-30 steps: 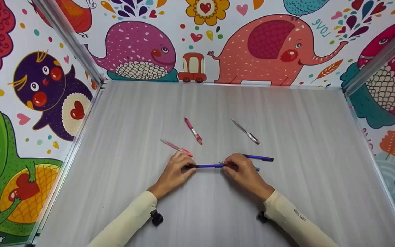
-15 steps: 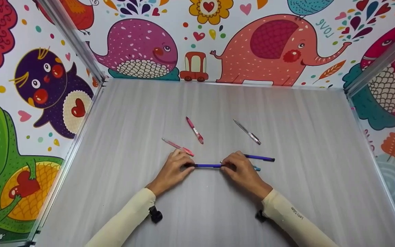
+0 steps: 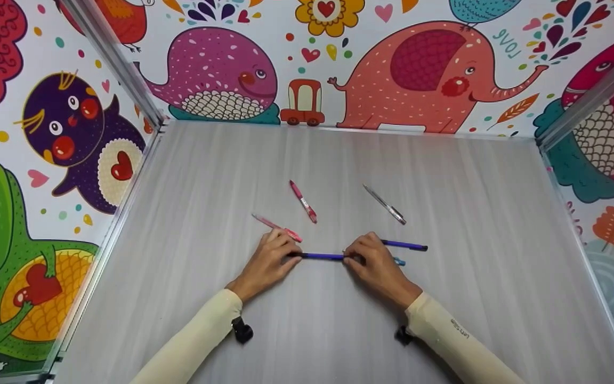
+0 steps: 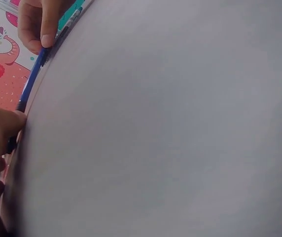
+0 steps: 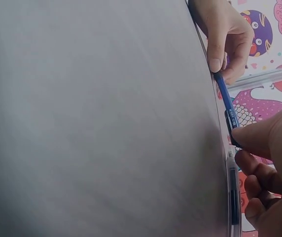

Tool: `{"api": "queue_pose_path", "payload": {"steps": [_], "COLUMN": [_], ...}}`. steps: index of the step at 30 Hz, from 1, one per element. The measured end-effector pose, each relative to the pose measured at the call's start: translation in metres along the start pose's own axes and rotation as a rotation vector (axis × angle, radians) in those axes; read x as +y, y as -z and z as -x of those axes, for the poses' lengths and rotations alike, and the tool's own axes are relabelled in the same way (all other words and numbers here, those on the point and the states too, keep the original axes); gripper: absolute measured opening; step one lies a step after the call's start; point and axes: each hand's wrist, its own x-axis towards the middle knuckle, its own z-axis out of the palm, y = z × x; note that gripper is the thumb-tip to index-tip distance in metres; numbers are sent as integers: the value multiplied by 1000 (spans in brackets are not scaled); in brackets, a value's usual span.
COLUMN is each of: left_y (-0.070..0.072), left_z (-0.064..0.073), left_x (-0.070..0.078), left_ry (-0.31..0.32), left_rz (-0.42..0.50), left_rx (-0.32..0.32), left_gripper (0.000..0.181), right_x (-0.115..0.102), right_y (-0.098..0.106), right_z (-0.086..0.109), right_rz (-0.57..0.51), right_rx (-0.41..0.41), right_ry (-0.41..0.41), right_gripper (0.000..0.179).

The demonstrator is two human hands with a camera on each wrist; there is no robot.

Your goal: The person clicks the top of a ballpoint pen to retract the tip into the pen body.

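Observation:
A blue pen (image 3: 323,257) with black ends lies crosswise between the two hands, close over the table in the head view. The left hand (image 3: 268,260) pinches its left black end between thumb and fingers. At the other end, beside the clip, the right hand (image 3: 379,266) pinches it with thumb and forefinger. Partly hidden by the right hand is a clear-barrelled pen (image 5: 233,192) whose light blue end (image 3: 400,261) pokes out to the right. A second blue pen (image 3: 405,245) lies just beyond that hand. Touching the left knuckles in the head view is a pink pen (image 3: 277,226).
Farther back on the pale wood-grain table (image 3: 307,330) lie a red pen (image 3: 303,201) and a clear pen with a dark grip (image 3: 385,204). Printed cartoon panels (image 3: 413,80) wall the table at the back and sides, with metal rails (image 3: 110,64) at the corners.
Both hands keep their pinch on the blue pen, which stays level between them. The head view has shifted slightly; the other pens lie as before.

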Motion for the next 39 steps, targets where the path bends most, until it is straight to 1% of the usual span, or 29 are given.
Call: {"api": "queue_pose_path", "payload": {"steps": [4,8,10,15,18,22,26,32,39], "left_y": [0,1,3,7,12,20,29,38,46], "left_z": [-2,-4,-4,-7,-7,-7,-7,-7,-5], "left_x": [1,3,4,4,1,-4,-10,-23,-41], "left_ry": [-15,-11,-11,-28,-40,-44,-28,-12,10], "left_rz": [-62,-77,-67,-47,-67,-124,-156,-146,-136], "left_rx": [-20,-36,-31,10,32,36,28,54,66], "left_gripper": [11,11,13,18,21,22,27,31,33], "right_x": [0,0,-1,-4,-7,-13,-19,-28,-33], "right_y": [1,2,3,4,4,2,-3,-13,-27], "right_z": [0,0,0,0,-1,-5,-11,-24,-37], "right_rz": [23,38,32,0,-19,-65,-101,-115,-86], "right_rx": [-3,-1,-4,-22,-32,-44,-47,-38,-33], "right_ry": [7,14,8,-31,-59,-79,-81,-92,-127], "right_gripper": [17,16,15,12,11,12,13,16,19]}}
